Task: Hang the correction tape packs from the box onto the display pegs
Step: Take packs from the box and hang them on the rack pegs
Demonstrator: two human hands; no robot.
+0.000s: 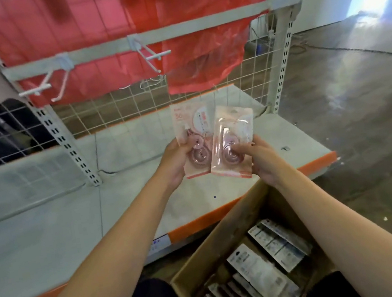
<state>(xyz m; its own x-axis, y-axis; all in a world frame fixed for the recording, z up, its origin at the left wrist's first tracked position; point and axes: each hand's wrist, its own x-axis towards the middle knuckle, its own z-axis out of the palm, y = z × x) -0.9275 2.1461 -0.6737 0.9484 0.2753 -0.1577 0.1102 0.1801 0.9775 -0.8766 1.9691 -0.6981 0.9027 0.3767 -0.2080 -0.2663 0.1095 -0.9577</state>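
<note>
From the head camera I've got both hands up in front of the display rack. My left hand [175, 163] grips a pink correction tape pack [191, 136], thumb across its front, fingers curled behind, the pack standing roughly upright with its printed face toward me. My right hand [259, 158] pinches a second pink pack [233, 142], thumb pressed on the clear blister, fingers wrapped under its lower right corner; this one tilts to the right and overlaps the right edge of the first pack, so the two are touching.

Both packs are held over the grey base shelf [47, 223], near its front right corner with the orange trim [318, 166], and well below the pegs. Up on the grey crossbar [146, 38] I see two white peg hooks: the left peg [35, 91] and the right peg [157, 56], both bare. Red plastic sheeting [117, 14] hangs behind them over the white wire mesh [112, 110].

Down at the lower right, the cardboard box [206, 252] sits on the floor against the shelf's front edge, open, with more packs [258, 274] inside, grey and white ones, some lying flat, others standing in a row at the box's near left corner. Beyond the rack's right upright, the dark concrete floor [352, 103] catches some glare.
</note>
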